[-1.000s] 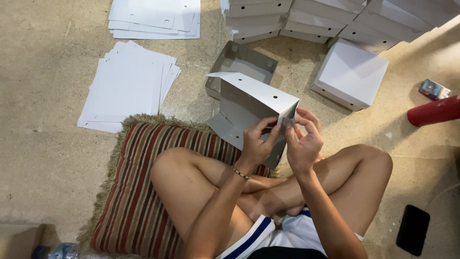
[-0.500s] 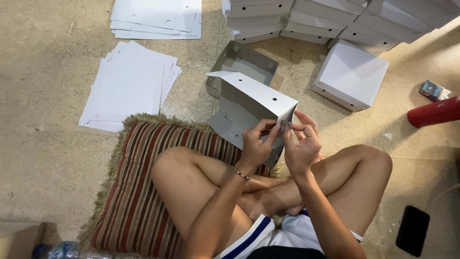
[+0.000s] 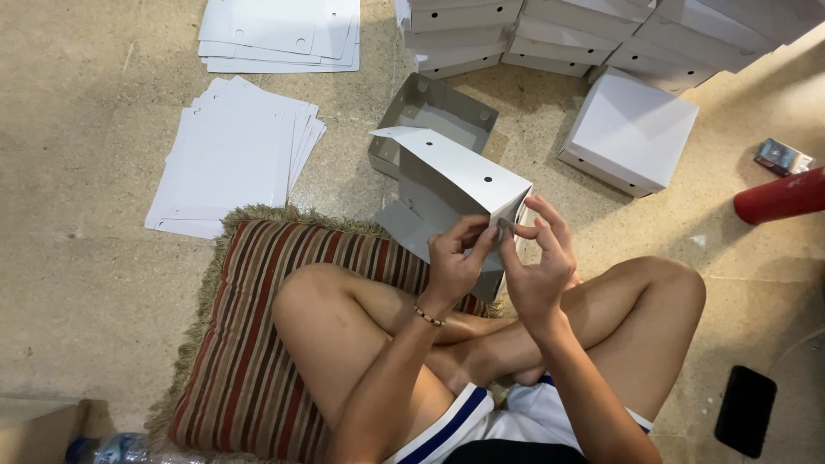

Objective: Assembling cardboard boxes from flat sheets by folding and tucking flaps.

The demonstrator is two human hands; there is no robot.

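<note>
Down on the speckled stone floor (image 3: 77,283), seen from the head camera, a person sits cross-legged, partly on a striped fringed cushion (image 3: 249,344) in red, brown and cream, and both hands are busy at the near corner of a half-folded white cardboard box (image 3: 455,167) with a grey inside. It is raised just above the knees, one wall standing up, small round holes punched in it. The left hand (image 3: 454,262), a beaded bracelet at its wrist, is curled with thumb and fingertips pinched on the corner flap; the right hand (image 3: 537,266) is pressed close beside it, fingers half closed and pinching the same corner (the little tab between them is too small to make out). Judging by how things lie, this box is only part formed: one side is up and this corner is being worked, while the far end looks loose and unfinished. Behind it rests an open grey-lined tray (image 3: 434,116) of the same card, already shaped. Plenty is done: closed white boxes (image 3: 601,34) are stacked in rows at the top, and another finished white box (image 3: 632,129) sits apart to the right. Plenty is left too: two piles of flat white die-cut sheets (image 3: 232,159), smooth and matte, fan out to the left. A red cylinder (image 3: 778,198) and a black phone (image 3: 746,411) lie at the right edge.
</note>
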